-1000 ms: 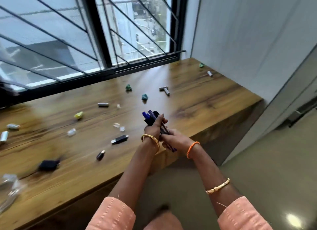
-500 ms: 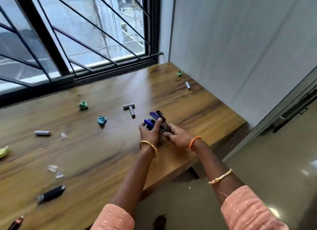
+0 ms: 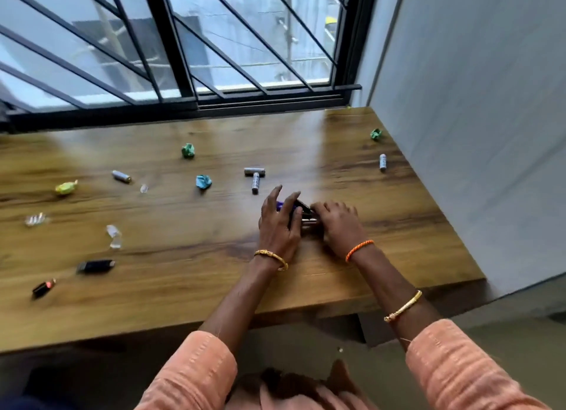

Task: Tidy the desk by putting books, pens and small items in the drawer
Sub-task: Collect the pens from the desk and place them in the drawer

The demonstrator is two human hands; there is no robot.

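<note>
Pens: bundle of blue and black plastic pens [image 3: 301, 211] on brown wooden table [image 3: 190, 275], between both hands.
Left hand [image 3: 280, 223]: at 9 o'clock of bundle, fingers spread, released, touching it.
Right hand [image 3: 338, 224]: at 3 o'clock, fingers curled on bundle.

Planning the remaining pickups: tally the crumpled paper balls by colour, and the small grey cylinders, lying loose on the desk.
Green paper balls: 2
Blue paper ball: 1
Grey cylinders: 4
Total: 7
</note>
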